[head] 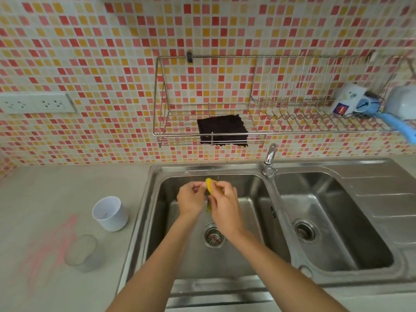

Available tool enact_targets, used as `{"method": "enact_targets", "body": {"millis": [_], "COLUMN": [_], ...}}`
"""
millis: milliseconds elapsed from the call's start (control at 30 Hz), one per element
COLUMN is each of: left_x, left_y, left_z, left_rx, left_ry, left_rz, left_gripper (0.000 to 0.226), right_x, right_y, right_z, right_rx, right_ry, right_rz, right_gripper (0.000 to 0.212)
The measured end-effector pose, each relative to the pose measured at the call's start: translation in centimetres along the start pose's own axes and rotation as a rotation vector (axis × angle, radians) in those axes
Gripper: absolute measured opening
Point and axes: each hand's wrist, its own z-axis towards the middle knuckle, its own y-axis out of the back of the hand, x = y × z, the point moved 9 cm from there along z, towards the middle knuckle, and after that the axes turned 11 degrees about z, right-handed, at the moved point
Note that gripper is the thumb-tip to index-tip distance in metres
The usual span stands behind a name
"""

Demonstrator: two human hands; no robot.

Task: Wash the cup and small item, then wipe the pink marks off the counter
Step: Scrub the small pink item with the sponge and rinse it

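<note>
Both hands over the left sink basin (247,212), above the drain strainer (214,238). Left hand (191,199) and right hand (225,200) pressed close together, fingers of each curled and pinching a yellow sponge (209,188) held between them; sponge upright, top edge sticking out above the knuckles, lower edge showing below. Cannot tell if anything smaller sits inside the grip. White cup (110,213) well left of the left hand, upright on the grey counter (67,183), just outside the sink rim, untouched. Clear small item (82,253), lid-like or dish-like, further left and nearer the body than the cup, also on the counter; hard to make out exactly. Pink marks (54,244) scrawled on the counter just beside and under that clear item, left of both hands. Faucet (269,158) beyond and right of the right hand, at the divider between the two basins. Black cloth (222,130) on the wire wall rack (270,95), straight beyond the hands. Mugs (350,100) on the rack, far right.
</note>
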Motion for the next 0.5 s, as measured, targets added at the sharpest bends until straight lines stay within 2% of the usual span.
{"method": "enact_targets", "body": {"millis": [167, 300, 400, 500], "left_x": [-1.0, -1.0, -0.8, -1.3], "left_y": [-0.1, 0.5, 0.2, -0.3], "left_z": [-0.3, 0.4, 0.6, 0.7], "left_rx": [-0.025, -0.064, -0.067, -0.062], "left_ry": [-0.093, -0.093, -0.074, -0.081], "left_rz": [0.114, 0.143, 0.131, 0.141], "left_gripper": [0.011, 0.011, 0.013, 0.013], "right_x": [-2.9, -0.7, -1.8, -2.7], "right_y": [1.6, 0.2, 0.3, 0.5], "right_z": [1.2, 1.2, 1.8, 3.1], "right_rx": [-0.032, 0.022, -0.003, -0.036], "right_ry": [-0.086, -0.001, -0.021, -0.013], "right_rz": [-0.023, 0.029, 0.019, -0.018], "right_gripper": [0.044, 0.05, 0.051, 0.042]}}
